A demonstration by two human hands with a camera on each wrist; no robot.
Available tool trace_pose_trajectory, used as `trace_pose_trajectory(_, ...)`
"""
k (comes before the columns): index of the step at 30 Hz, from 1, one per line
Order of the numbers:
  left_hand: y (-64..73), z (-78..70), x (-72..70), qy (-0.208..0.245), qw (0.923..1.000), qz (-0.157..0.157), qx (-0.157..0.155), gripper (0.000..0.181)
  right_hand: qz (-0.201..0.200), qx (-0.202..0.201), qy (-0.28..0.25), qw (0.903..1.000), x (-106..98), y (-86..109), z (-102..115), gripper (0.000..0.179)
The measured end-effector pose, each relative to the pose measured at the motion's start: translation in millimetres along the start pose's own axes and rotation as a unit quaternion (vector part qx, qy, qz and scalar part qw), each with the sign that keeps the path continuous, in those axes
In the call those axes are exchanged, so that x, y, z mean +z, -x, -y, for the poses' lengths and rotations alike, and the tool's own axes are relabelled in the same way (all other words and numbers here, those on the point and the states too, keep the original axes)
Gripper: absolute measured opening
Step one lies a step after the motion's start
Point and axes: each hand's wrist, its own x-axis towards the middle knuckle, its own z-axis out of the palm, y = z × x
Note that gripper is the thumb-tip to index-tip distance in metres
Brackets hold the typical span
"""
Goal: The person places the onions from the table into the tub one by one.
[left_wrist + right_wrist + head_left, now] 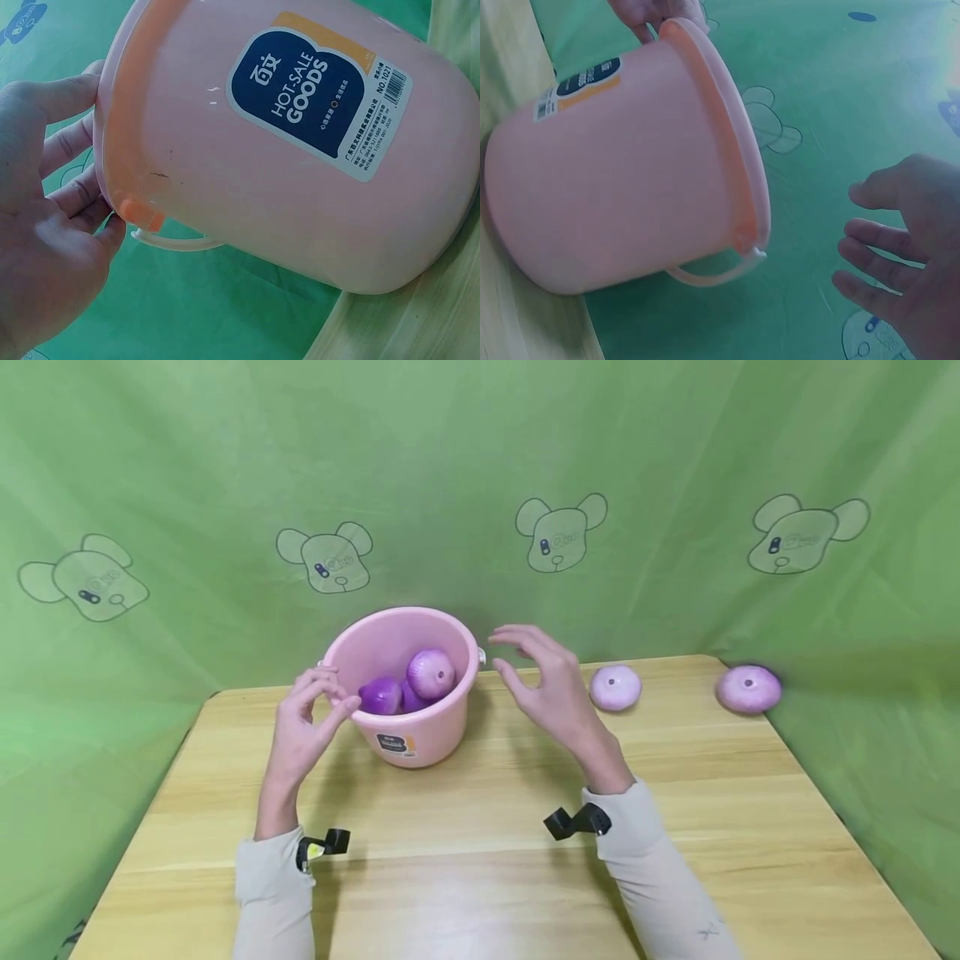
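A pink bucket (416, 739) stands upright at the back left of the table, its white label facing front in the head view. Inside it lie purple onions, a pale one (431, 674) on top and a darker one (381, 696) beside it. My left hand (302, 720) holds the bucket's rim at the front left, thumb and bent fingers on the edge; some fingertips hide behind the rim in the left wrist view. To the right of the bucket, my right hand (551, 689) hangs in the air, apart from the rim, fingers loosely bent and holding nothing.
Two more onions sit on the wooden table (465, 893): a pale one (615, 687) right of my right hand, and another (748, 688) at the back right corner. A green curtain (450, 460) with printed bear heads closes off the back and sides. The bucket's handle (712, 279) hangs behind it.
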Motion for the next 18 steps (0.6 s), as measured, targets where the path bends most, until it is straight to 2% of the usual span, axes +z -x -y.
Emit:
trace_pose_trajectory(10, -0.4, 0.1, 1.2, 0.001, 1.0, -0.001, 0.001, 0.009, -0.039, -0.001, 0.014, 0.9991, -18.3, 4.3, -14.8, 0.032)
trace_pose_trajectory(18, 0.2, 0.9, 1.0, 0.004, 1.0, -0.004, -0.006, 0.01, -0.048, 0.018, 0.025, 0.9984, -26.5, 14.6, -31.2, 0.035)
